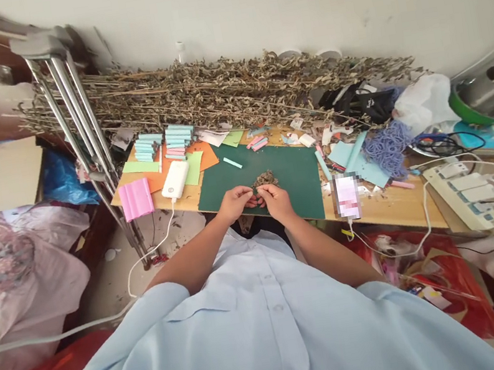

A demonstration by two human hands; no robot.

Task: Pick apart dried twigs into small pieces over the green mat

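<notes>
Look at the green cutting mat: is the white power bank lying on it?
No: the white power bank lies left of the green cutting mat, on coloured paper sheets.

I can't read any text, brand or number anywhere here: the white power bank [175,179] far left shows a blank face, and the phone [347,196] right of the green mat [295,174] is pixelated out.

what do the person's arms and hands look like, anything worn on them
Both the left hand and right hand are bare: no gloves, and no rings or watch can be made out. The forearms are uncovered too. A pale blue buttoned shirt has short sleeves ending above the elbows.
</notes>
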